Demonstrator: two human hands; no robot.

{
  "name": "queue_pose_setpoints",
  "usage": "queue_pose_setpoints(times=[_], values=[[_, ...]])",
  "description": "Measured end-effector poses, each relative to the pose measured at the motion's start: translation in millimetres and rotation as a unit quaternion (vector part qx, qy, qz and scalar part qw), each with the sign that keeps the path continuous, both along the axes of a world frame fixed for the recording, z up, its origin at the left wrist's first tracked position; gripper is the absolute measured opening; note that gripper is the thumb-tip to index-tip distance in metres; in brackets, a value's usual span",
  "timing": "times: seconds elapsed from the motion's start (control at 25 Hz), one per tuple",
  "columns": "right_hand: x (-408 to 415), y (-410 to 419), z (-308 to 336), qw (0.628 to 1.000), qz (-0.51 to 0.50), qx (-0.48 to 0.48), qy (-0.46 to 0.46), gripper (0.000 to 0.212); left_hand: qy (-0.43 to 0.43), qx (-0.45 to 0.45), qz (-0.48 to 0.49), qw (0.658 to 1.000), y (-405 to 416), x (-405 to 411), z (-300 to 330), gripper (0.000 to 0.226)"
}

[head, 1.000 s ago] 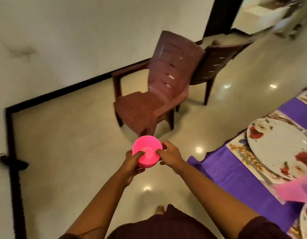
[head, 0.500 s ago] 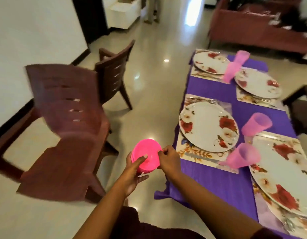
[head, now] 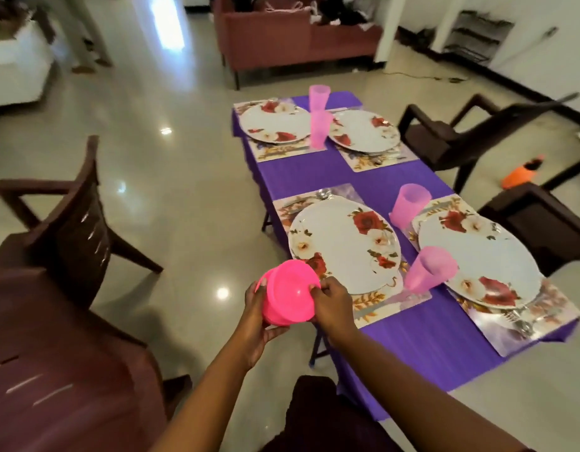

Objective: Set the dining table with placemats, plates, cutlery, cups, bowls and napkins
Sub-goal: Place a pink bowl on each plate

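Bare purple strip down the bench point(head: 422, 327) middle lies open between placemats; pink cups point(head: 427, 272) stand along it as obstacles; near plate point(head: 340, 243) fills its mat; brown chair point(head: 63, 321) crowds the left.

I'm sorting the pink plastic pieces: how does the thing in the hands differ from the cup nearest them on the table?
The pink bowls are opaque hot pink, wide and squat, gripped by the left hand and right hand off the table's edge. The nearest cup is translucent pale pink, tall and narrow, standing untouched between two plates. Both look like plastic.
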State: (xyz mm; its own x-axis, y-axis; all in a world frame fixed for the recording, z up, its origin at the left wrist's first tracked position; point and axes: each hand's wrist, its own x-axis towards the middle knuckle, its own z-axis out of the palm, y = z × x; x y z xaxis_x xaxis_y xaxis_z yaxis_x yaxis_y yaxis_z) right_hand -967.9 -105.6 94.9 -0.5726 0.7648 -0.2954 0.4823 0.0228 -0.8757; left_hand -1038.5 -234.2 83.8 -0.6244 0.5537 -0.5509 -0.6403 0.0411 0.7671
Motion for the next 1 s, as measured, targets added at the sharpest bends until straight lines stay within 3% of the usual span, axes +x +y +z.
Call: queue_pose_setpoints(times=[0.16, 0.36, 0.52, 0.72, 1.0], values=[[-16.3, 28.7, -10.4, 0.998, -0.066, -0.014, -0.004, 0.017, 0.008, -0.008, -0.054, 0.998, 36.0, -34.6, -21.8, 0.066], [-53.8, 80.1, -11.2, 0.983, -0.152, -0.098, 0.025, 0.014, 0.021, -0.004, -0.089, 0.996, 94.7, -89.9, -36.5, 0.059], [-66.7, 119.5, -18.9, 0.906, -0.326, -0.251, 0.103, 0.016, 0.016, -0.059, -0.081, 0.995, 130.6, -142.1, -31.6, 0.045], [-57.3, 162.3, -34.5, 0.821, -0.512, -0.233, 0.100, 0.022, 0.022, -0.026, -0.095, 0.995, 163.9, -177.2, -16.4, 0.050], [-57.9, 180.0, -53.3, 0.762, -0.593, -0.239, 0.102, 0.032, 0.020, -0.014, -0.152, 0.988, 181.3, -186.6, -11.7, 0.053]])
